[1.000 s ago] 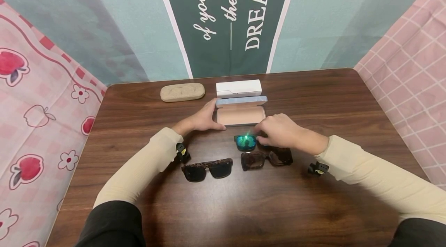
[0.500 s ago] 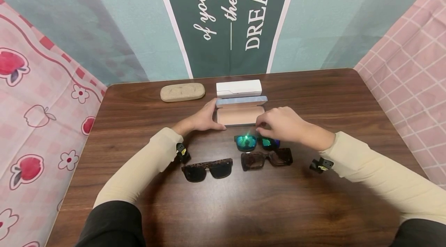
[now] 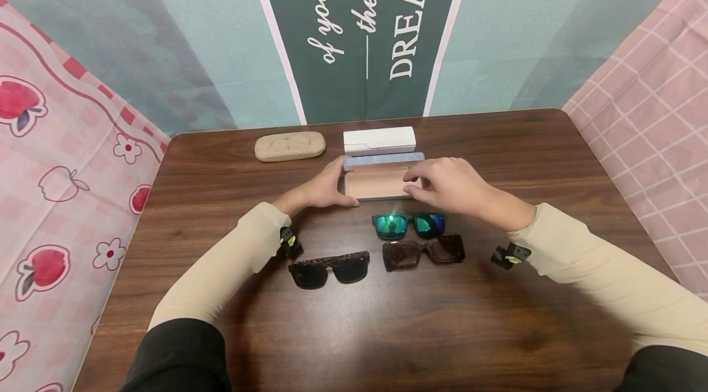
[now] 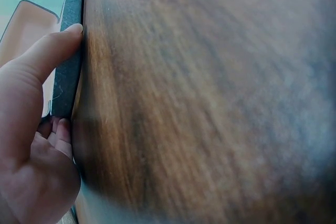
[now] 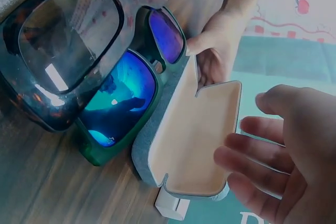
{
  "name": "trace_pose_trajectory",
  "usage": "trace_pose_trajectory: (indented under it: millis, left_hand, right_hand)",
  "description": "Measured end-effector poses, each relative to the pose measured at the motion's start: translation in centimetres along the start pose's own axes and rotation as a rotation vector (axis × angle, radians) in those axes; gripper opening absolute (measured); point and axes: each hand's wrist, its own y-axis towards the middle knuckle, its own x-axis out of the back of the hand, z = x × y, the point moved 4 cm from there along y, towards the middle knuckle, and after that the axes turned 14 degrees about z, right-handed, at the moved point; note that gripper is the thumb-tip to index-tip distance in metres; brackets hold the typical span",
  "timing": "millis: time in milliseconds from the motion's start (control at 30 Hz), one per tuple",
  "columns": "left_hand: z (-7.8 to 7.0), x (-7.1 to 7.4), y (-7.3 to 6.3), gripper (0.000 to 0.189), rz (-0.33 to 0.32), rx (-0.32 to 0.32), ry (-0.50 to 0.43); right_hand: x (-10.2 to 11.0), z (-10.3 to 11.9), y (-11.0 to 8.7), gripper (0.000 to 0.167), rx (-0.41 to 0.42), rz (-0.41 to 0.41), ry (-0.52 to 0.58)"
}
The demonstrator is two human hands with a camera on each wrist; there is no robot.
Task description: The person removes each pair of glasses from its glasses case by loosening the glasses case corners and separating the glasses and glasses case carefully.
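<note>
A glasses case with a pale blue-grey shell and peach lining stands open on the table. Its left end is gripped by my left hand; in the left wrist view the thumb presses the front wall while the fingers reach round the end. My right hand hovers at the case's right end, holding nothing. In the right wrist view its loosely bent fingers are spread beside the lid. Just in front of the case lie folded sunglasses with blue-green mirrored lenses.
Tortoiseshell sunglasses lie just in front of the mirrored pair, and dark-lensed sunglasses farther left. Behind the case sits a white box, with a beige hard case to its left. A hanging cloth borders the table's back edge.
My right hand has moved up from beside the mirrored sunglasses to the case's right end, its fingers parting. The sunglasses and my left hand have stayed in place.
</note>
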Motion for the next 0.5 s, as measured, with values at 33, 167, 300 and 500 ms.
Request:
trace_pose_trajectory:
  millis: [33, 167, 300, 500]
  left_hand:
    - [0.0, 0.0, 0.0, 0.1, -0.002, -0.001, 0.0]
    - [0.1, 0.0, 0.1, 0.1, -0.005, -0.007, 0.0]
    - [0.1, 0.0, 0.1, 0.1, -0.005, -0.003, -0.002]
    - [0.1, -0.1, 0.0, 0.1, -0.003, 0.0, -0.002]
  right_hand:
    - [0.1, 0.0, 0.0, 0.022, 0.005, -0.016, 0.002]
    - [0.4, -0.4, 0.1, 0.025, 0.005, -0.074, 0.009]
    - [0.7, -0.8, 0.2, 0.025, -0.027, -0.11, 0.027]
    - [1.0, -1.6, 0.4, 0.023, -0.076, -0.146, 0.073]
